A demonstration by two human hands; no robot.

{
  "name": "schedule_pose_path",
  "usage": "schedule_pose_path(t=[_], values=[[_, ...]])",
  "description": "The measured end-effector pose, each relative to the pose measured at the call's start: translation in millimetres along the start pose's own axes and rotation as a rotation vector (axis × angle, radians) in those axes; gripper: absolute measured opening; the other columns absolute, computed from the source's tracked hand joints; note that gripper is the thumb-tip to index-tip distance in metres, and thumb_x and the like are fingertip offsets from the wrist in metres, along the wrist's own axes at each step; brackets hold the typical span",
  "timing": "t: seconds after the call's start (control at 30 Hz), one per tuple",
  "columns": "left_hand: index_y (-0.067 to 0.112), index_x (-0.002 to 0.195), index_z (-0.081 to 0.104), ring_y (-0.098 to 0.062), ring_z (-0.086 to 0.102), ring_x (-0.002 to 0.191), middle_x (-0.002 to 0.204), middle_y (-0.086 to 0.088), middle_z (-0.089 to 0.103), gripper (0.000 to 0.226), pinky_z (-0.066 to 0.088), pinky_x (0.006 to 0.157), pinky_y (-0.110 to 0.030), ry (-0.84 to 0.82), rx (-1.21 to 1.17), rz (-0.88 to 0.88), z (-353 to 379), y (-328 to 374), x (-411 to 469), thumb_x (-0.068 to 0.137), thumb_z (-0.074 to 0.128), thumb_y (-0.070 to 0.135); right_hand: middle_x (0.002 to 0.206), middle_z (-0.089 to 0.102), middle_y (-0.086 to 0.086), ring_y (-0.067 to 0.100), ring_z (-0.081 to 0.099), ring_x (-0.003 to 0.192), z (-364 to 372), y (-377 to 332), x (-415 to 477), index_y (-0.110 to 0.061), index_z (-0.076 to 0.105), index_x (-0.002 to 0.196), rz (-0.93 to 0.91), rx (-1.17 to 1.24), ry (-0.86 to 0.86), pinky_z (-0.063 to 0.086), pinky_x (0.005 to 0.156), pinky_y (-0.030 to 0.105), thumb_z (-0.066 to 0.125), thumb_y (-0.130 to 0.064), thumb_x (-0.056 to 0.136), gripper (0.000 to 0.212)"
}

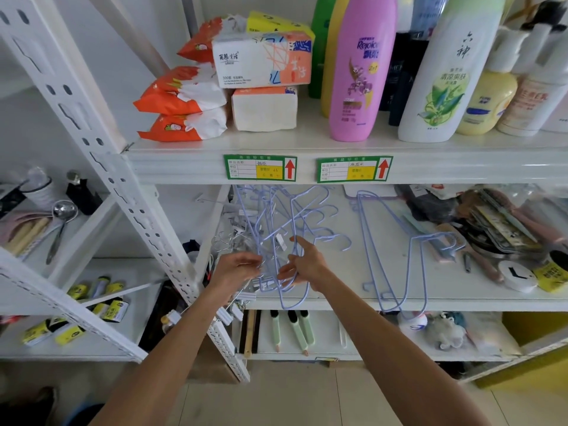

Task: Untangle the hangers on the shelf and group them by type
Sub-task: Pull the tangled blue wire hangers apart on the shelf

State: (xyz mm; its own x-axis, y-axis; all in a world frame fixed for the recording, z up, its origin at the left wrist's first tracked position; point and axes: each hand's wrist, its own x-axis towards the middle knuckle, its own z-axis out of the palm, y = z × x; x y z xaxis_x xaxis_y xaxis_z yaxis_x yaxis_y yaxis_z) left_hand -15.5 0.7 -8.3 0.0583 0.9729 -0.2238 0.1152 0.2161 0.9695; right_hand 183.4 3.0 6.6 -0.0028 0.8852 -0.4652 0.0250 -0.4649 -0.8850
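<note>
White middle shelf (338,272): we note tangled blue hangers (276,222). Left hand (238,267) pinches a metal clip hanger (226,241); right hand (304,262) curls round blue wires.

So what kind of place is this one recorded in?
Probably a small shop or stockroom: the white metal shelving carries green price labels on its edge. Toiletry bottles and tissue packs are stocked above, and tangled hangers lie on the level below.
</note>
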Motion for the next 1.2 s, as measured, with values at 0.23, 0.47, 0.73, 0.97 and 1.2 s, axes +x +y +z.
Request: schedule_pose_path(t=[0.23,0.47,0.73,0.97,1.2], values=[[0.000,0.094,0.078,-0.018,0.073,0.086,0.092,-0.014,0.077,0.025,0.056,0.079,-0.019,0.064,0.034,-0.019,1,0,-8,0.070,0.083,-0.004,0.079,0.069,0.027,0.034,0.072,0.057,2,-5,-5,-0.028,0.040,0.146,0.009,0.065,-0.026,0.061,0.052,0.044,0.040,0.002,0.103,0.053],[0.011,0.082,0.075,-0.008,0.070,0.074,0.078,0.001,0.075,0.014,0.052,0.072,-0.013,0.196,0.375,0.107,2,0,-10,0.072,0.082,0.005,0.084,0.073,0.026,0.041,0.073,0.072,23,-5,-2,-0.031,0.034,0.150,-0.004,-0.031,-0.059,0.061,0.066,0.053,0.041,0.000,0.102,0.058],[0.020,0.086,0.069,-0.005,0.063,0.078,0.088,0.006,0.062,0.004,0.056,0.079,-0.025,0.298,0.694,0.397,-5,-8,-10,0.085,0.072,0.018,0.081,0.073,0.027,0.044,0.073,0.075,33,-15,5,-0.021,0.043,0.145,0.012,0.053,-0.028,0.057,0.077,0.063,0.042,-0.020,0.103,0.042],[0.013,0.085,0.073,0.005,0.056,0.082,0.098,-0.002,0.057,0.005,0.036,0.077,0.004,0.341,0.634,0.429,-5,-7,-10,0.082,0.076,0.009,0.077,0.074,0.023,0.040,0.074,0.073,31,-20,17,-0.020,0.037,0.150,0.048,0.037,0.005,0.059,0.075,0.058,0.040,-0.013,0.101,0.049],[0.022,0.085,0.072,-0.004,0.059,0.081,0.096,-0.001,0.058,0.015,0.043,0.078,-0.004,0.273,0.576,0.466,-9,-17,-7,0.082,0.077,0.009,0.076,0.073,0.025,0.042,0.074,0.073,34,-11,29,-0.018,0.041,0.149,0.101,0.056,0.012,0.056,0.080,0.063,0.043,-0.012,0.100,0.049]])
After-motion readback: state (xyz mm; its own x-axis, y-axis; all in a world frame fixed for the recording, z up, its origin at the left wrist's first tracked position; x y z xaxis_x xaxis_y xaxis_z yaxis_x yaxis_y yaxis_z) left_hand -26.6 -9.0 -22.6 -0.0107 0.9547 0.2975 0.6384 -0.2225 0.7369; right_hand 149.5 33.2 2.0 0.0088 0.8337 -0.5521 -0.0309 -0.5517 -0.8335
